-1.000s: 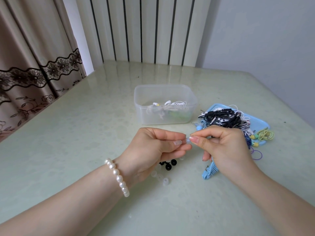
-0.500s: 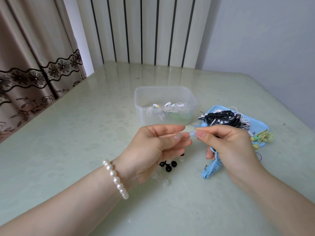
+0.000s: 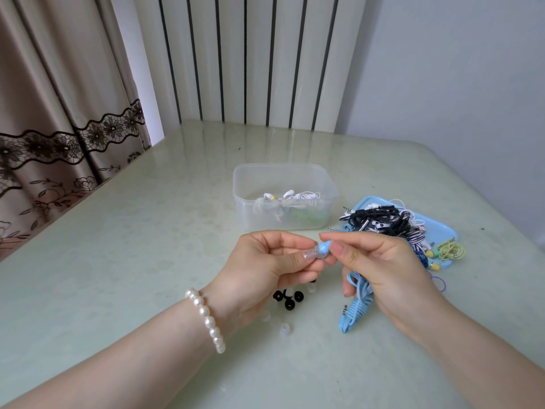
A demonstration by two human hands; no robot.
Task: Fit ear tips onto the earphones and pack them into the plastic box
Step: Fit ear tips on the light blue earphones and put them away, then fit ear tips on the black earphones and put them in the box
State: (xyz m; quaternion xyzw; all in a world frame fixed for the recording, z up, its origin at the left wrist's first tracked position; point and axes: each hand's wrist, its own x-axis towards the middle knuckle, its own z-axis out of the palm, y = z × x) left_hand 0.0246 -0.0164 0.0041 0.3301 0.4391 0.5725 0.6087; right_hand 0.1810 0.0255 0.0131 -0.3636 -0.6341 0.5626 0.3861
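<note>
Both hands meet just in front of the plastic box (image 3: 284, 196), above the pale green table (image 3: 147, 246). The left hand (image 3: 265, 270) has its grip closed on a clear ear tip (image 3: 398, 255), thumb and fingers curled round it, and the tip sits right against the nose of the blue earbud (image 3: 411, 250). The right hand (image 3: 380, 267) pinches that earbud between thumb and forefinger, its other fingers curled round the blue cable (image 3: 358, 302), whose coiled bundle hangs below the palm to the table with the plug poking out.

The plastic box stands open, and white earphones (image 3: 290, 199) already lie tangled inside it with something green beneath. Just right of the box, a blue tray (image 3: 442, 228) carries a heap of more earphones (image 3: 380, 221), black, striped and white cables knotted together; a yellow-green coil (image 3: 451, 250) lies at the heap's near right edge.

In front of the box, partly hidden beneath the left hand, lie loose ear tips: 3 black ones (image 3: 290, 299) close together, and a clear one (image 3: 285, 329) a little nearer the camera. A pearl bracelet (image 3: 206, 318) circles the left wrist. Behind the box, white slatted panels (image 3: 250, 60) rise at the table's far edge, with a lace-trimmed curtain (image 3: 59, 113) off to their left.
</note>
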